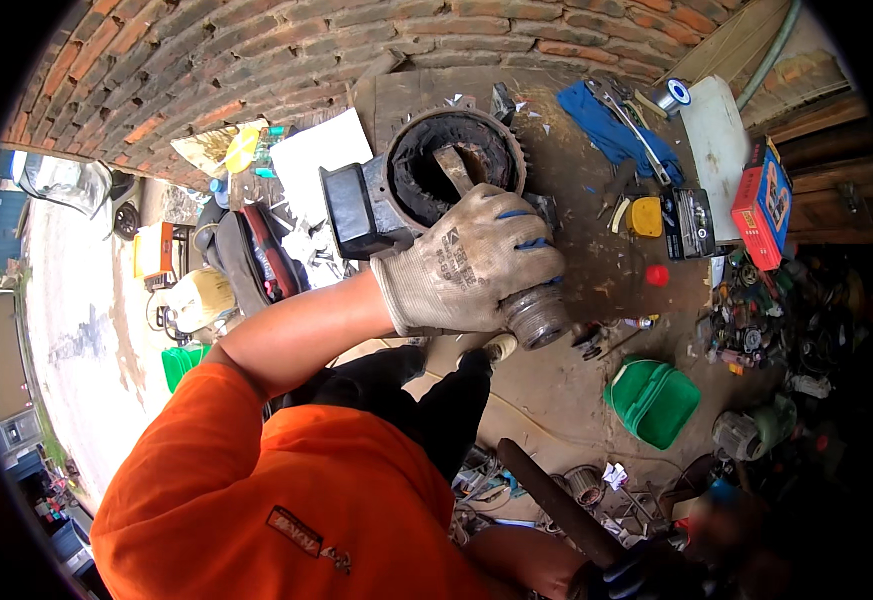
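Note:
In the upper middle, an electric motor housing (388, 190) lies on the workbench with its round opening facing up and a black terminal box (341, 210) on its left. Blackened, ragged material lines the inside. My left hand (471, 265), in a grimy grey-white glove, is closed around a stout chisel (538, 318). Its flat end reaches into the opening, and its thick, battered round end sticks out below my fist. At the dark lower right, my right hand (646, 572), gloved, appears closed around a long dark rod (556, 500); shadow hides most of its fingers.
Right of the motor lie a blue cloth (596, 120) with wrenches, a solder wire spool (670, 95), a yellow tape measure (643, 216) and a red-blue box (764, 203). White paper (321, 160) lies left. Below stand a green bucket (653, 402) and scattered motor parts. A brick wall (296, 60) rises behind.

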Available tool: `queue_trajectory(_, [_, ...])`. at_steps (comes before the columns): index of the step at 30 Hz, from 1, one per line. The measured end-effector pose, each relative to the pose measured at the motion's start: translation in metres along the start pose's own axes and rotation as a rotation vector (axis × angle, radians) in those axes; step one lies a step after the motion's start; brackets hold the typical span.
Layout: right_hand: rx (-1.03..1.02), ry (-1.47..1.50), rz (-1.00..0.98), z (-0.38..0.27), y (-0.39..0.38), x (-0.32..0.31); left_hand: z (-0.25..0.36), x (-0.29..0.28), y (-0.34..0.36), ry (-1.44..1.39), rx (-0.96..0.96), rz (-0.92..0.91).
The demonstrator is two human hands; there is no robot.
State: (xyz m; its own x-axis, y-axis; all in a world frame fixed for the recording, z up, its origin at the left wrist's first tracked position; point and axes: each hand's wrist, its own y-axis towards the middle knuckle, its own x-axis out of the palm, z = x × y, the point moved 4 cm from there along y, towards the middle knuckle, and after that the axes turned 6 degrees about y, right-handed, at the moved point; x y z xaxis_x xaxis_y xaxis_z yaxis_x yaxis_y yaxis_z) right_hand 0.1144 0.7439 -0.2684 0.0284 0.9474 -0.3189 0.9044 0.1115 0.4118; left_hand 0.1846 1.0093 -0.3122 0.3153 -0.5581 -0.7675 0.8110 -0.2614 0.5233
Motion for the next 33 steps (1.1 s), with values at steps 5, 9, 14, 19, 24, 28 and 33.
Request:
queue_trajectory(5, [-0.137, -0.307, -0.269, 0.02, 0.016, 0.085, -0.018, -0.012, -0.002, 0.036, -0.08, -0.028])
queue_trajectory(9, [-0.068, -0.189, -0.192, 0.018, 0.019, 0.071, -0.012, 0.002, -0.006, 0.051, -0.026, 0.005])
queue_trajectory(14, [0.03, 0.047, -0.046, 0.004, 0.012, 0.012, -0.008, -0.005, -0.004, 0.075, -0.039, -0.014])
queue_trajectory(19, [0.009, -0.036, -0.069, 0.001, 0.002, 0.014, 0.0, 0.002, 0.0, 0.009, -0.003, 0.051])
queue_trajectory(24, [-0.141, -0.292, -0.353, 0.017, 0.019, 0.099, -0.017, -0.005, -0.012, 0.095, -0.05, 0.148])
queue_trajectory(28, [-0.007, -0.098, -0.168, 0.017, 0.008, 0.058, -0.007, 0.008, -0.008, 0.086, -0.055, 0.132])
queue_trajectory(33, [0.046, 0.079, -0.067, 0.005, 0.007, 0.012, -0.011, 0.004, -0.011, 0.079, -0.06, 0.143])
